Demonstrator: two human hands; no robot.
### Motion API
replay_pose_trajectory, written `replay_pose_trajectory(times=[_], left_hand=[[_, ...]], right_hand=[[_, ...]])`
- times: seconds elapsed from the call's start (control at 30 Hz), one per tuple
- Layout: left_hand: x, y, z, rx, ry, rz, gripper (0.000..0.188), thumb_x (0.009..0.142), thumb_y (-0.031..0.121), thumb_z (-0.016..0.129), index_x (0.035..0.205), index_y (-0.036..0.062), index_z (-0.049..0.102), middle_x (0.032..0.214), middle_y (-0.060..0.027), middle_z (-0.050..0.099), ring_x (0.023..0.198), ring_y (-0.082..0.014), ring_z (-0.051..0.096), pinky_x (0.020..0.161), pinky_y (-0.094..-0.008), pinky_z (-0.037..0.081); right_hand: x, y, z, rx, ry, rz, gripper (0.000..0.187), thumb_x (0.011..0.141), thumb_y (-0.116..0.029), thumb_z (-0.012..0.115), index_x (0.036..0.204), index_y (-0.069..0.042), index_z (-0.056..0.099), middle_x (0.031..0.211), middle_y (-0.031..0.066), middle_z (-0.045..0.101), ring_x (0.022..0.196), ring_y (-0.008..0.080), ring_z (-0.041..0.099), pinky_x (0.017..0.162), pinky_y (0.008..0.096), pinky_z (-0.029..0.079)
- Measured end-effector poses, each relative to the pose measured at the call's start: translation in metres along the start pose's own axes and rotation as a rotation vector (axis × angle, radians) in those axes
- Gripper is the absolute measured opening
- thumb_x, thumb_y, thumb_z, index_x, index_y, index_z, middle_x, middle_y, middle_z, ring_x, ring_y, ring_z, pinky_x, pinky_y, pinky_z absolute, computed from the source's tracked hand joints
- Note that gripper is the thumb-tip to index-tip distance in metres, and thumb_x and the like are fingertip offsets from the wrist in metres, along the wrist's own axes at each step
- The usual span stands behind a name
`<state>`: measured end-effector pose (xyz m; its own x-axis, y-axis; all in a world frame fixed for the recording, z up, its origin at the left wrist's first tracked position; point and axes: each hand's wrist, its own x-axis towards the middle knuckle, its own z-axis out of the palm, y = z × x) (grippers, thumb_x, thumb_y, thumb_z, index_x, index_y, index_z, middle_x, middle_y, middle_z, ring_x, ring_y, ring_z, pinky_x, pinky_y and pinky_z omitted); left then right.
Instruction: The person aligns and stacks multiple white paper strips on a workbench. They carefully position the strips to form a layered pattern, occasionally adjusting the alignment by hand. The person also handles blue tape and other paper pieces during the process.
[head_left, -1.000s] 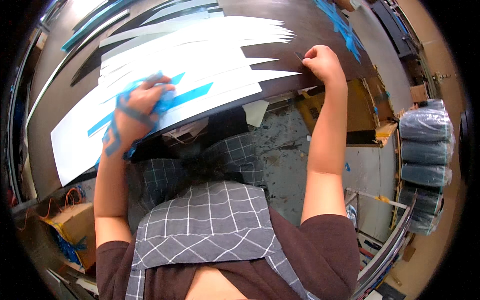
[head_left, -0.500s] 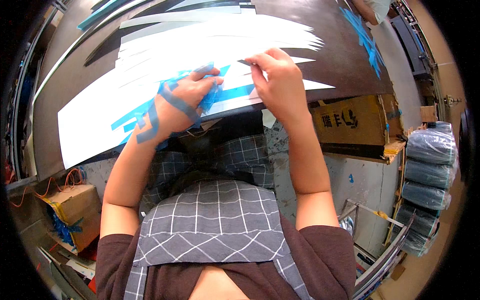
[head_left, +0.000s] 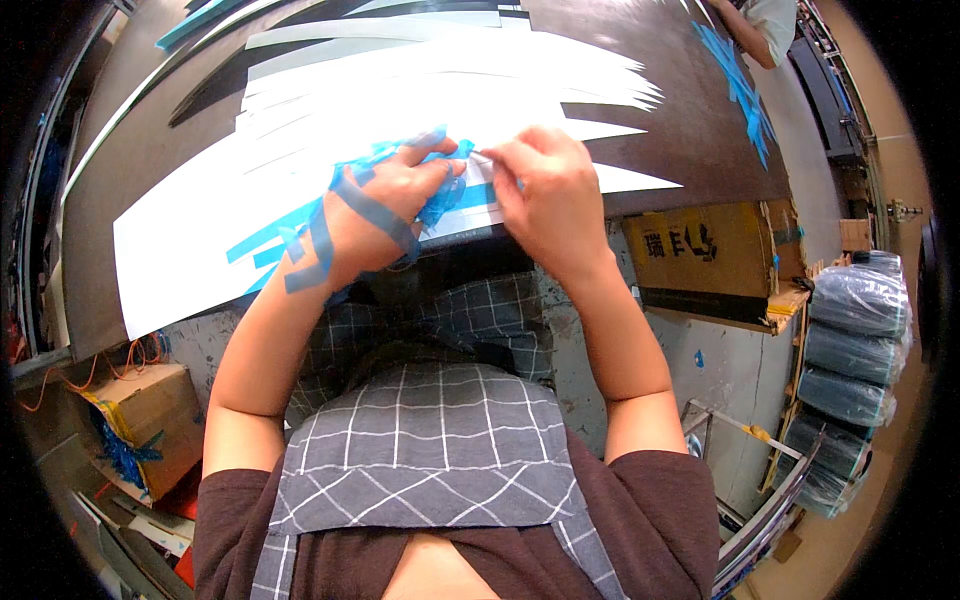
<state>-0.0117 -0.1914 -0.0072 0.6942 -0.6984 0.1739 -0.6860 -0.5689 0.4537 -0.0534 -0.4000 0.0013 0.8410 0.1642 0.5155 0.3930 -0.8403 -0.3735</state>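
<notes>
White, pointed strip-like sheets [head_left: 180,250] lie fanned out and overlapping on the dark table [head_left: 690,150]. My left hand [head_left: 392,188] rests over the near sheets, its fingers curled on a crumpled bunch of blue tape [head_left: 440,207]. More tape is wound round the back of that hand and the wrist. Close beside it on the right, my right hand [head_left: 555,195] pinches thumb and forefinger together at the edge of the bunch. What sits in that pinch is too small and blurred to name. Flat blue tape [head_left: 478,196] runs along the nearest sheet between the hands.
Loose blue tape strips [head_left: 735,85] lie at the table's far right, near another person's arm [head_left: 740,30]. Under the right edge stands a cardboard box [head_left: 700,250], with plastic-wrapped rolls [head_left: 860,300] beyond. Another cardboard box [head_left: 165,420] stands at lower left.
My right hand has come down and slightly left, bringing its fingertips to the blue tape. My left hand has shifted a little right with the bunch. More of the other person's arm shows.
</notes>
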Motion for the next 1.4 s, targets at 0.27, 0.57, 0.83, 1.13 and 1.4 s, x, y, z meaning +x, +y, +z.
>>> replay_pose_trajectory(times=[0.27, 0.57, 0.83, 1.13, 1.4], left_hand=[[0.001, 0.001, -0.003, -0.001, -0.005, 0.005, 0.058, 0.072, -0.010, 0.068, 0.125, 0.0129, 0.064, 0.142, -0.0086, 0.058, 0.118, -0.0333, 0.064, 0.091, -0.0388, 0.058], [-0.005, -0.007, -0.003, 0.023, 0.017, 0.092, 0.062, 0.074, -0.010, 0.064, 0.132, 0.0120, 0.061, 0.143, -0.0099, 0.058, 0.130, -0.0324, 0.057, 0.103, -0.0398, 0.053], [-0.115, -0.046, -0.137, 0.390, 0.842, -0.012, 0.027, 0.096, 0.023, 0.063, 0.120, 0.0089, 0.064, 0.101, -0.0072, 0.069, 0.082, -0.0209, 0.068, 0.068, -0.0314, 0.055], [-0.226, -0.122, -0.149, 0.662, 0.939, 0.057, 0.040, 0.089, 0.030, 0.072, 0.121, 0.0089, 0.060, 0.118, -0.0081, 0.064, 0.094, -0.0209, 0.063, 0.087, -0.0411, 0.052], [-0.001, 0.034, -0.005, -0.022, -0.048, 0.095, 0.060, 0.074, -0.005, 0.070, 0.129, 0.0185, 0.065, 0.119, -0.0115, 0.066, 0.109, -0.0323, 0.066, 0.092, -0.0397, 0.054]], right_hand=[[0.000, 0.000, 0.003, -0.004, 0.043, -0.056, 0.010, 0.080, -0.008, 0.067, 0.088, -0.007, 0.073, 0.082, 0.0113, 0.064, 0.085, 0.0315, 0.063, 0.078, 0.0456, 0.049], [0.001, 0.015, 0.006, 0.232, 0.098, 0.191, 0.008, 0.092, -0.011, 0.064, 0.097, -0.005, 0.063, 0.082, 0.0174, 0.067, 0.079, 0.0368, 0.065, 0.073, 0.0473, 0.049], [0.005, 0.034, 0.005, -0.046, 0.149, 0.129, 0.009, 0.092, -0.011, 0.063, 0.097, -0.004, 0.059, 0.076, 0.0149, 0.066, 0.076, 0.0352, 0.066, 0.076, 0.0473, 0.050], [-0.004, 0.044, -0.007, -0.033, 0.316, 0.146, 0.007, 0.089, -0.010, 0.066, 0.092, -0.004, 0.064, 0.091, 0.0144, 0.068, 0.092, 0.0325, 0.064, 0.081, 0.0440, 0.051], [-0.047, 0.012, -0.015, -0.050, 0.208, 0.209, 0.011, 0.084, -0.008, 0.071, 0.094, -0.003, 0.071, 0.089, 0.0129, 0.066, 0.091, 0.0331, 0.061, 0.083, 0.0441, 0.050]])
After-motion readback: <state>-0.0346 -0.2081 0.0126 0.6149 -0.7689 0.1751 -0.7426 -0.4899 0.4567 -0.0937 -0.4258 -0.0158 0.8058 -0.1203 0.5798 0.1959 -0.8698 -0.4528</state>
